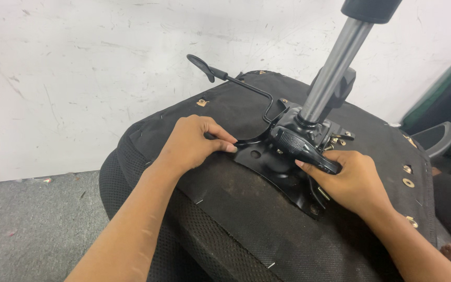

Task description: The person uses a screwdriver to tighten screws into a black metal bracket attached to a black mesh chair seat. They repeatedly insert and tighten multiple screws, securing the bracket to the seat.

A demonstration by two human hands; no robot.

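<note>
1. Office chair seat (246, 219) lies upside down, fabric underside up, so the black metal mechanism plate (275, 167) on it faces the person and can be reached from above.
2. Left hand (194, 143) rests on the seat, fingers curled and pinching the plate's near-left edge; the grip looks meant to steady the plate flat against the seat.
3. Right hand (353, 183) is closed around the ribbed black lever handle (304, 149) on the plate's right side, thumb along its top.
4. Gas lift column (335, 68) stands tilted up out of the plate's centre, away from both hands.
5. A thin bent lever with paddle end (225, 75) sticks out to the far left, untouched.
6. Brass-coloured screw inserts (408, 183) dot the seat underside, right of the right hand.
7. Seat sits near a scuffed white wall (79, 78), above grey floor (27, 230).
</note>
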